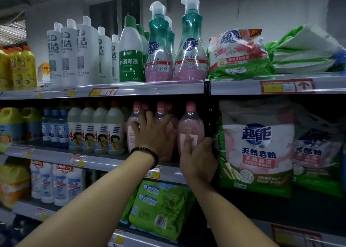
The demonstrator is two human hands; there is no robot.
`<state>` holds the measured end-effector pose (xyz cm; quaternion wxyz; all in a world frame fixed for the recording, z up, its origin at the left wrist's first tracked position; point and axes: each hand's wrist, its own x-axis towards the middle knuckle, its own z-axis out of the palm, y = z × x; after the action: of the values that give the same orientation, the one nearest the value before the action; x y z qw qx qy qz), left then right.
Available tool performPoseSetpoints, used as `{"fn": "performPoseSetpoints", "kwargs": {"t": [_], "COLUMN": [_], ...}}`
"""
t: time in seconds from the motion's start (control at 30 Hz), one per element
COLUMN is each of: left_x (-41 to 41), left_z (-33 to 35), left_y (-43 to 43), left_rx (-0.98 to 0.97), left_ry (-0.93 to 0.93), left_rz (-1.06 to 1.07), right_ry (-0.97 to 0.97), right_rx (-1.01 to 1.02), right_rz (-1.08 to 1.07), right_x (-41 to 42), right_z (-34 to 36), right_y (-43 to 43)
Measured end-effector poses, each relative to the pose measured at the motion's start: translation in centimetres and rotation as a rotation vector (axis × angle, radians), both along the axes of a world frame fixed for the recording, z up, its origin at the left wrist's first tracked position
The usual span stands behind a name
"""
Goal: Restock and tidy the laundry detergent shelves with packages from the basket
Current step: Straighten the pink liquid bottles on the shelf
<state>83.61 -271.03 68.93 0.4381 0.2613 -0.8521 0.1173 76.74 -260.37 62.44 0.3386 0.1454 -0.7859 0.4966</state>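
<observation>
Several pink detergent bottles stand in a group on the second shelf [104, 160]. My left hand [151, 134], with a dark bead bracelet at the wrist, lies spread with fingers apart against the middle pink bottles [162, 113]. My right hand [198, 158] wraps around the lower part of the rightmost pink bottle [191, 127], thumb on its label. That bottle stands upright at the shelf's right end, beside the black upright post. The basket is out of view.
Large green-and-pink powder bags [256, 153] fill the bay to the right. Teal pump bottles [191, 46], white bottles and a powder bag [237, 54] stand on the top shelf. White disinfectant bottles [101, 130] sit left of the pink ones. Green packs [161, 209] lie below.
</observation>
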Motion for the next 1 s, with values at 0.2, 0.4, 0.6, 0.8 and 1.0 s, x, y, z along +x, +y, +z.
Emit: {"fn": "performPoseSetpoints", "kwargs": {"t": [0.2, 0.4, 0.6, 0.8, 1.0], "left_x": [0.2, 1.8, 3.1, 2.9, 2.3], "left_z": [1.0, 2.8, 5.2, 6.1, 5.3], "left_y": [-0.2, -1.2, -2.1, 0.0, 0.2], "left_rx": [0.038, 0.333, 0.327, 0.123, 0.099], "left_ry": [0.001, -0.052, -0.346, -0.495, -0.458], "left_rz": [-0.017, -0.36, -0.447, -0.17, -0.192], "right_ry": [-0.004, 0.01, 0.019, 0.022, 0.02], "right_rx": [-0.007, -0.014, -0.02, -0.027, -0.044], "right_rz": [0.015, 0.023, 0.038, 0.054, 0.064], "right_x": [-0.1, -0.2, -0.2, -0.2, 0.1], "right_z": [-0.1, -0.3, -0.4, -0.5, -0.3], "right_y": [0.1, 0.0, 0.1, 0.1, 0.2]}}
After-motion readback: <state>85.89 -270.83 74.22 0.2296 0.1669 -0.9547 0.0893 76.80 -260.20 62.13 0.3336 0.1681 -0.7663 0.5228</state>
